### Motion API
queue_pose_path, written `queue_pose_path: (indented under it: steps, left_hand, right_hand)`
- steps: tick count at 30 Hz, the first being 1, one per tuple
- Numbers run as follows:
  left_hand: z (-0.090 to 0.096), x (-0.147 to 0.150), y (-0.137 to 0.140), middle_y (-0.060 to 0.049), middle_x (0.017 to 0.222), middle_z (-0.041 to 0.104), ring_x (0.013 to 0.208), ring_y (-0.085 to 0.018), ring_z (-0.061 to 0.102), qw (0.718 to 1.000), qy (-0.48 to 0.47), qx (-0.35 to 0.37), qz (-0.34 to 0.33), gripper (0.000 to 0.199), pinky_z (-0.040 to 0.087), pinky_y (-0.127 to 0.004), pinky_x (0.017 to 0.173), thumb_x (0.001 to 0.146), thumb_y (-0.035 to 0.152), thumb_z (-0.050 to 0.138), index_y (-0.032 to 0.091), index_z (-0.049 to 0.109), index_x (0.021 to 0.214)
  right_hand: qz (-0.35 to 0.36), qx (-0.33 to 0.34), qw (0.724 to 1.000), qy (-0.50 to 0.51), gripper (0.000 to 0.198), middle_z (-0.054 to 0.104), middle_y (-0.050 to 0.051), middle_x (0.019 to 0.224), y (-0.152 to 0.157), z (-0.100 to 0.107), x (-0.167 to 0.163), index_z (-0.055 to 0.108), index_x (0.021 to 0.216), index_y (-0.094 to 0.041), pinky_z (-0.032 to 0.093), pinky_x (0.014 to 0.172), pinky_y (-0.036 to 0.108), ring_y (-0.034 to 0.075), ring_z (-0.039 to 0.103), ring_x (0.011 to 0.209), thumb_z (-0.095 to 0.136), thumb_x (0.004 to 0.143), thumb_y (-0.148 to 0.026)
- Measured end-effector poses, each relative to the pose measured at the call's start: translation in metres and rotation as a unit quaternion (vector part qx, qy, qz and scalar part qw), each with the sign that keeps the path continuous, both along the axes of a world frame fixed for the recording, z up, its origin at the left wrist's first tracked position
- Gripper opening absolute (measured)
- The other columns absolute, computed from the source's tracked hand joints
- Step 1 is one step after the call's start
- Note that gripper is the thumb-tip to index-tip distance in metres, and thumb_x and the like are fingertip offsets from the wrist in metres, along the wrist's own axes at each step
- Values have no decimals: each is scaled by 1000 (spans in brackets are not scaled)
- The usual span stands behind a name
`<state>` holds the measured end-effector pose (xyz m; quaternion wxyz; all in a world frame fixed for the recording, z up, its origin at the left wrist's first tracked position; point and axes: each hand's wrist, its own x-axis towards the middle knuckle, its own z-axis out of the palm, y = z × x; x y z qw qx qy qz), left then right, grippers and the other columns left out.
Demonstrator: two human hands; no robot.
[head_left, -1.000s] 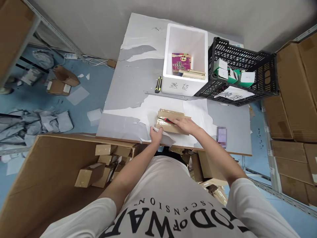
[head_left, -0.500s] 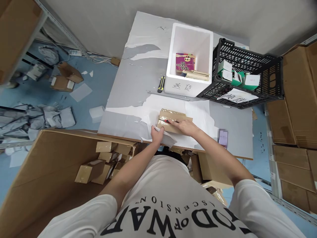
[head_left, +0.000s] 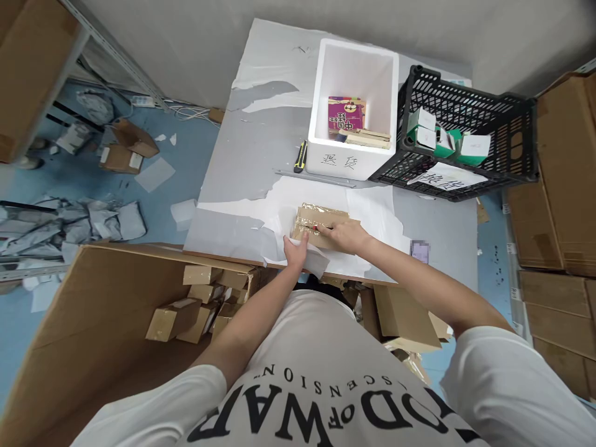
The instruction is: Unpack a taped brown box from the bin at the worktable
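Note:
A flat brown cardboard box [head_left: 342, 242] with shiny clear tape lies on white paper near the table's front edge. My right hand [head_left: 347, 236] is closed around a small red-and-black utility knife [head_left: 317, 228], its tip against the taped top of the box. My left hand [head_left: 295, 252] grips the box's near left corner, thumb up against its edge; the fingers below are mostly hidden. A loose white sheet [head_left: 317, 261] sticks out beside that hand and droops at the table edge.
Behind the box stand a white foam box [head_left: 344, 162] with books and a black crate [head_left: 505, 139] with green-and-white cartons. A yellow-black cutter [head_left: 300, 156] and a phone [head_left: 419, 251] lie on the table. A large carton [head_left: 93, 310] of small parcels is at lower left.
The knife and my right hand have shifted slightly left along the top of the box. My left thumb now stands higher against the box edge. The view has tilted a little.

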<state>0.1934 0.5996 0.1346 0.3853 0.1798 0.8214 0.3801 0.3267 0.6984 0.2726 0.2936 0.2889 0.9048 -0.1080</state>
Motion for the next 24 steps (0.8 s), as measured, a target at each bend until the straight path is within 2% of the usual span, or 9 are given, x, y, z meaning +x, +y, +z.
queue_pose_path:
  steps: [5, 9, 13, 17, 21, 24]
  left_hand:
    - [1, 4, 1, -19, 138, 49, 133, -28, 43, 1000, 9, -14, 14, 73, 33, -36, 111, 76, 56, 65, 13, 39, 130]
    - [0, 6, 2, -18, 131, 54, 128, -28, 48, 999, 35, -23, 18, 66, 35, -38, 109, 77, 55, 64, 15, 43, 124]
    - [-1, 8, 2, -16, 121, 60, 118, -28, 56, 998, 62, -22, 13, 54, 40, -39, 103, 78, 54, 64, 17, 46, 114]
    - [-1, 8, 3, -17, 119, 60, 116, -28, 57, 997, 79, -13, 8, 52, 41, -40, 102, 79, 51, 63, 15, 46, 112]
    - [0, 8, 3, -16, 121, 60, 119, -27, 56, 997, 71, -9, 7, 53, 41, -40, 103, 79, 52, 63, 17, 45, 114]
    - [-1, 7, 2, -17, 127, 57, 125, -27, 52, 998, 55, -3, 6, 59, 37, -39, 107, 78, 53, 64, 16, 43, 119]
  right_hand:
    - [-1, 9, 999, -31, 64, 62, 14, 115, 0, 3, 43, 19, 150, -34, 40, 66, 31, 24, 66, 84, 30, 91, -10]
    - [-27, 15, 998, -63, 70, 65, 12, 104, -5, 13, 101, 23, 149, -35, 36, 62, 29, 20, 65, 73, 32, 87, -4]
    - [-51, 32, 996, -71, 82, 64, 8, 99, -17, 17, 147, 17, 150, -39, 32, 57, 27, 15, 61, 62, 34, 81, 2]
    - [-60, 55, 995, -63, 87, 63, 7, 98, -33, 10, 179, 16, 150, -40, 31, 55, 27, 13, 58, 57, 34, 77, 4]
    - [-91, 31, 991, -90, 81, 64, 8, 96, -55, 0, 220, 29, 147, -39, 32, 55, 26, 13, 56, 55, 37, 78, 2]
    - [-182, 45, 982, -27, 75, 61, 6, 104, -73, -15, 236, 18, 149, -42, 35, 56, 24, 14, 58, 64, 39, 85, -8]
